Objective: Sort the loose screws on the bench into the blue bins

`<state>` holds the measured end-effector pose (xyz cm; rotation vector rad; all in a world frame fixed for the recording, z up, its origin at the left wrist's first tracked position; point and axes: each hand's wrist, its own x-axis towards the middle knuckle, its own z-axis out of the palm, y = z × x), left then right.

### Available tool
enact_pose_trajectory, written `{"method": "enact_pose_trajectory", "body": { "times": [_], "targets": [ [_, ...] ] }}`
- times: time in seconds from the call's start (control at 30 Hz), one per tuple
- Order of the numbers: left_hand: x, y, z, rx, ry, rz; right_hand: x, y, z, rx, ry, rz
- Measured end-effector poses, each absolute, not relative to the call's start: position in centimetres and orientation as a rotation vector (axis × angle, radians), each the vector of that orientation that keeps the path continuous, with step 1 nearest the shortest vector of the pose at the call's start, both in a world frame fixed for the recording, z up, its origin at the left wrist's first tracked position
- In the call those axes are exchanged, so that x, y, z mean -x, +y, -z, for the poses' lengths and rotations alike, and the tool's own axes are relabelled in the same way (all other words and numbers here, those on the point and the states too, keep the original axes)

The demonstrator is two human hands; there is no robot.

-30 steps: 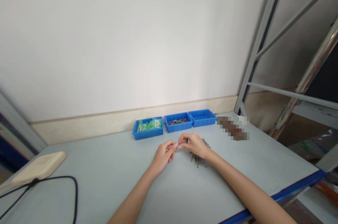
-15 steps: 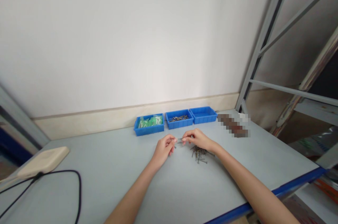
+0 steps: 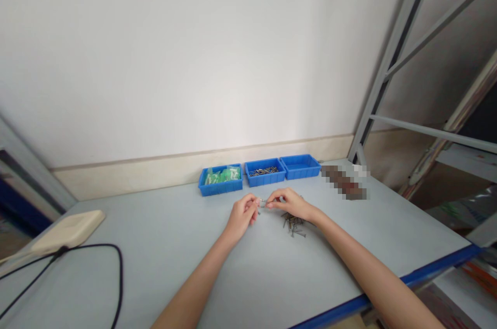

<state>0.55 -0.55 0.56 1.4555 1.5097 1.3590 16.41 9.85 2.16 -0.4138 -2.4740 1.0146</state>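
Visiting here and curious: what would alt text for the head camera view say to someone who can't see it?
A left hand and a right hand pinch a small metal piece between them, above a grey table and beside a pile of loose nails. Three blue plastic trays sit behind, one holding green packets, another tray nails.

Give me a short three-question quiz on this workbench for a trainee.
1. In the row of blue plastic trays, what lies in the leftmost tray?
2. True or false: the loose pile of nails lies nearer the right hand than the left hand.
3. Fill the gap: the small metal piece is pinched between the fingers of ____ hands.

Key:
1. green plastic packets
2. true
3. both
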Motion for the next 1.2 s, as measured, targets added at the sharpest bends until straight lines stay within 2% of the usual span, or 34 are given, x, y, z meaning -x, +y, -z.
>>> {"method": "enact_pose_trajectory", "body": {
  "times": [0.87,1.2],
  "targets": [
    [-0.7,-1.02,-1.2,-1.539,1.553,-1.187,-16.56,9.54,-2.65,0.417,-2.469,-1.07],
    [-0.39,-0.94,-0.71,-1.562,1.535,-1.275,-16.56,10.2,-2.0,0.439,-2.464,-1.189]
  ]
}}
